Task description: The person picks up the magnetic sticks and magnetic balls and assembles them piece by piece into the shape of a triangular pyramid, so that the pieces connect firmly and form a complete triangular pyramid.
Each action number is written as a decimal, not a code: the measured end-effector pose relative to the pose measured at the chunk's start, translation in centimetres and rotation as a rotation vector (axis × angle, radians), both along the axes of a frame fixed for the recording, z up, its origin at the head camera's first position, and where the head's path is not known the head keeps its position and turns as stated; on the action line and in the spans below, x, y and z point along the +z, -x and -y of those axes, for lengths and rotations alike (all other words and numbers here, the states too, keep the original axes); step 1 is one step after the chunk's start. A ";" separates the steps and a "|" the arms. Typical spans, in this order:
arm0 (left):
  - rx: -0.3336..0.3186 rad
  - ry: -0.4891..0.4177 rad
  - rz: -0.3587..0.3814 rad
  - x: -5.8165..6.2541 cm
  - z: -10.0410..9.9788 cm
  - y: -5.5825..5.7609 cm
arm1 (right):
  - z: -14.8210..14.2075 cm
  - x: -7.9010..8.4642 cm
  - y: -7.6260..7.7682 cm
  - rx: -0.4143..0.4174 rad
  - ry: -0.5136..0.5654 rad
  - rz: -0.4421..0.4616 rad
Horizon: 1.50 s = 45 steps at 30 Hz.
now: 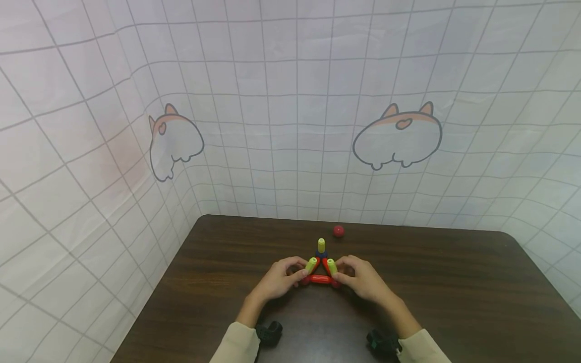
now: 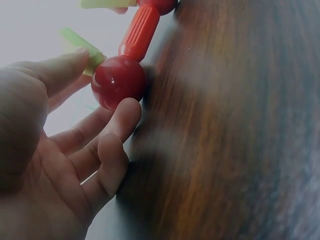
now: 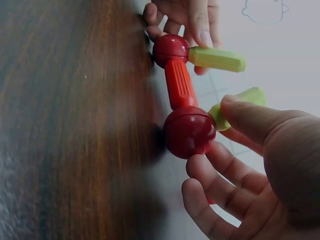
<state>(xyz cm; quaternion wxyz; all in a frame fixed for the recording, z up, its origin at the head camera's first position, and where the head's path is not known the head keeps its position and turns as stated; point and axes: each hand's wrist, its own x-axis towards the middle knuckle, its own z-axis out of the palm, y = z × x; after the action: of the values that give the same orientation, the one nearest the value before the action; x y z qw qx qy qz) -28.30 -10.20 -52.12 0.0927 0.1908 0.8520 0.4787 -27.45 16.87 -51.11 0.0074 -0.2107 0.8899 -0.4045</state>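
Observation:
A triangle of red rods [image 1: 321, 279] joined by balls lies on the table. Its two near corners are dark red balls [image 2: 119, 81]; the far corner is a dark blue ball [image 1: 321, 254]. From each corner a yellow-green rod stands up, the far one [image 1: 321, 245] untouched. My left hand [image 1: 277, 280] pinches the left yellow-green rod [image 1: 310, 265] between thumb and fingers, other fingers beside the left red ball. With thumb and fingers, my right hand [image 1: 365, 279] pinches the right yellow-green rod [image 1: 332, 266], its lower fingers at the right red ball [image 3: 190, 132].
A loose red ball [image 1: 338, 231] sits near the far edge of the dark wooden table [image 1: 454, 282]. Behind it hangs a white gridded curtain [image 1: 290, 126] with cartoon drawings. Black straps with devices [image 1: 270, 334] are on both wrists.

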 end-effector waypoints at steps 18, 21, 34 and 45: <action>0.014 0.002 -0.027 -0.4 -0.4 -0.1 | 0.7 0.6 -0.6 -0.033 -0.058 -0.005; 0.017 0.008 -0.034 -0.3 -0.4 -0.1 | 0.7 0.5 -0.6 -0.035 -0.060 -0.002; 0.032 0.018 -0.005 0.5 0.1 -0.3 | 0.6 0.6 -0.6 -0.002 0.001 0.088; 0.112 0.019 -0.020 0.4 0.9 0.0 | 0.8 0.8 -0.6 0.142 0.017 0.178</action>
<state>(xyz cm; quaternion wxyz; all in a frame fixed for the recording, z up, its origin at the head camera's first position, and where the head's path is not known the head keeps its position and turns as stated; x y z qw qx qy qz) -28.26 -11.09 -51.69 0.0589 0.1465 0.8669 0.4729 -26.82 16.04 -50.31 0.1132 -0.2366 0.8651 -0.4275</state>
